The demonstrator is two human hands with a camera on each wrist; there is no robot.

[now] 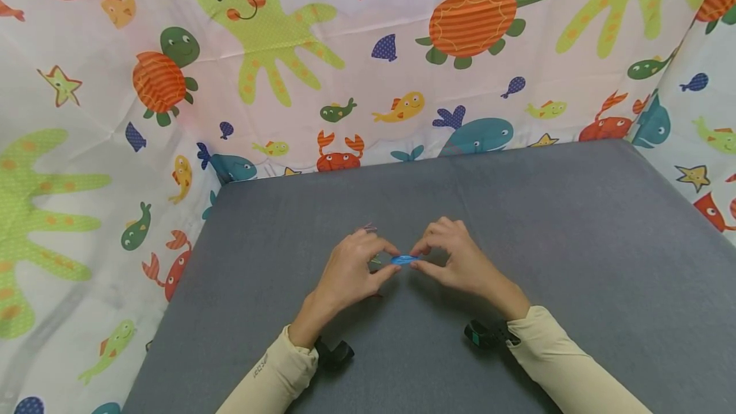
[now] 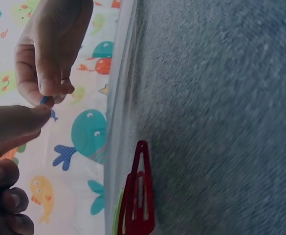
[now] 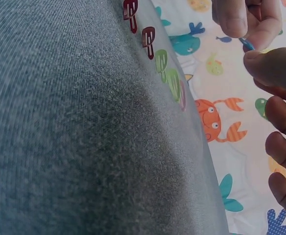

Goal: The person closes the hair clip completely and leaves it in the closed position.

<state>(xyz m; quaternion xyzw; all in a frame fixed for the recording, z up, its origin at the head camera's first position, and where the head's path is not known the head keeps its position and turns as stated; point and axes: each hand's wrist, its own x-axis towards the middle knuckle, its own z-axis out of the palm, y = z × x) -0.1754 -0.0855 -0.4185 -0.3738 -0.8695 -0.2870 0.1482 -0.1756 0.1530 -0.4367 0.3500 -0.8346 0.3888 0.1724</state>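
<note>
A: What's laid out here?
B: One printed cloth [image 1: 379, 15] standing round one grey tabletop [image 1: 546, 229]. Over that, two hands, the left hand [image 1: 347, 267] and the right hand [image 1: 457, 264], and a black wrist camera [image 1: 335, 355] on each arm.

A: Which step are they on?
B: Handling a single piece, I'd judge: the blue clip [image 1: 405, 260], held up between the hands, apart from the others. Each grip is a narrow pinch, thumb against fingertip, one at either end.

A: And the next move?
B: Probably a bend or press at the ends, or one hand letting go so the other can set it down. Either calls for a light, even pinch. I can't tell whether the clip is snapped.

A: Count the clips.
B: Six: one blue in hand, five on the tabletop near the left hand. In the right wrist view those make a rough row: two dark red clips [image 3: 148, 36], two green clips [image 3: 173, 84], one pink clip [image 3: 183, 96].
</note>
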